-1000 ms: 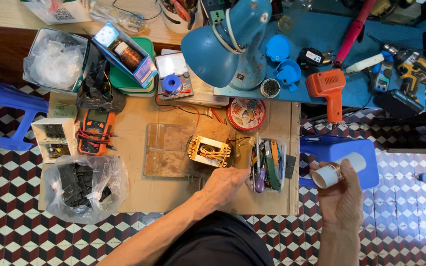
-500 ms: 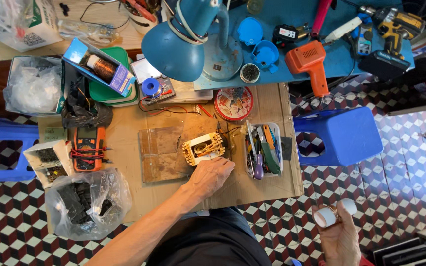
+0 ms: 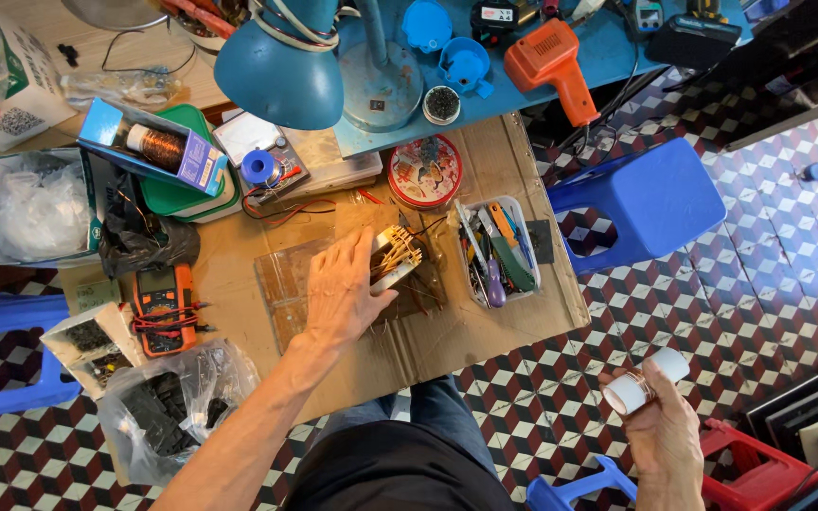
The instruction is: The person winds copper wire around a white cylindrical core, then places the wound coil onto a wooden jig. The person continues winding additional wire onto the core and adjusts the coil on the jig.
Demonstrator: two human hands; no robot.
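My left hand [image 3: 343, 291] lies flat on a small wound-wire coil block [image 3: 397, 255] that sits on a clear plastic sheet [image 3: 281, 284] in the middle of the wooden table [image 3: 523, 303]. Its fingers are spread over the block's left side. My right hand [image 3: 660, 426] is off the table, low at the right above the tiled floor. It grips a white roll [image 3: 646, 380] with brown wire wound around its middle.
A blue desk lamp [image 3: 281, 66], an orange tool [image 3: 551, 61], a red round tin [image 3: 425, 172] and a tray of hand tools [image 3: 499, 254] stand behind. An orange multimeter [image 3: 163, 305] and bags of parts [image 3: 168, 402] lie left. A blue stool [image 3: 650, 203] stands right.
The view has shifted, so the table sits higher and further left. My left hand has slid up onto the coil block. My right hand stays low at the right with the roll.
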